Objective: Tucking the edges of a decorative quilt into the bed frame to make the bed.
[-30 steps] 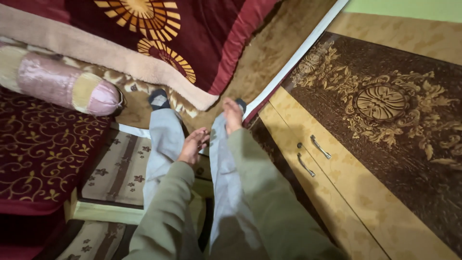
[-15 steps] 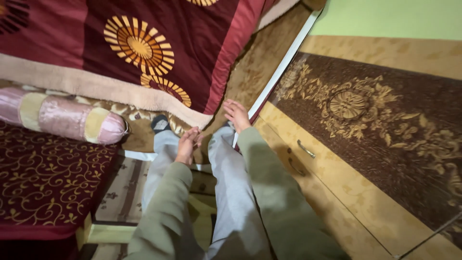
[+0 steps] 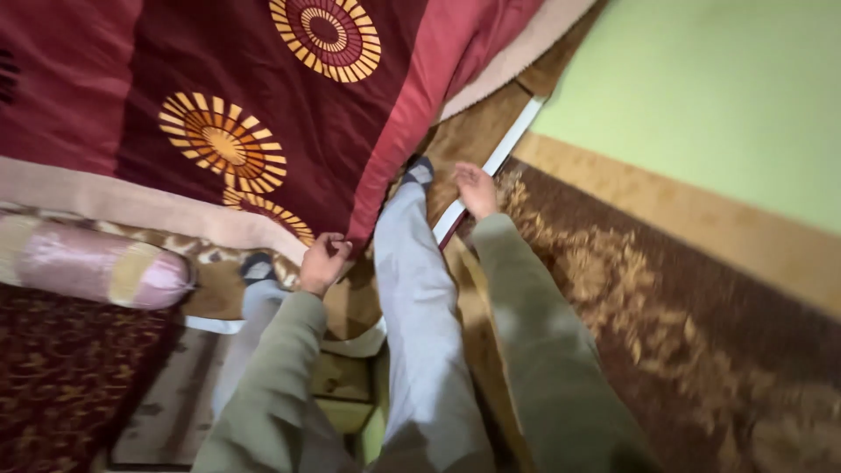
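Observation:
My left hand (image 3: 322, 262) is closed on the lower corner of a dark red blanket (image 3: 263, 105) with orange sunburst circles and a beige fleece edge. My right hand (image 3: 476, 189) rests on the brown mattress cover (image 3: 469, 131) next to its white piping, fingers spread, holding nothing. My legs in grey trousers (image 3: 412, 289) stretch forward; the right foot in a dark sock (image 3: 419, 168) lies on the bed beside the blanket's edge. Both arms wear olive-green sleeves.
A pink and cream bolster pillow (image 3: 92, 265) lies at the left on the bed. A carved brown and gold headboard (image 3: 666, 298) runs along the right, below a green wall (image 3: 701, 96). A patterned maroon cushion (image 3: 53, 377) and a step are at lower left.
The view swung up and left. My left hand moved from my knee and took hold of the blanket corner. My right hand reached forward along the mattress edge.

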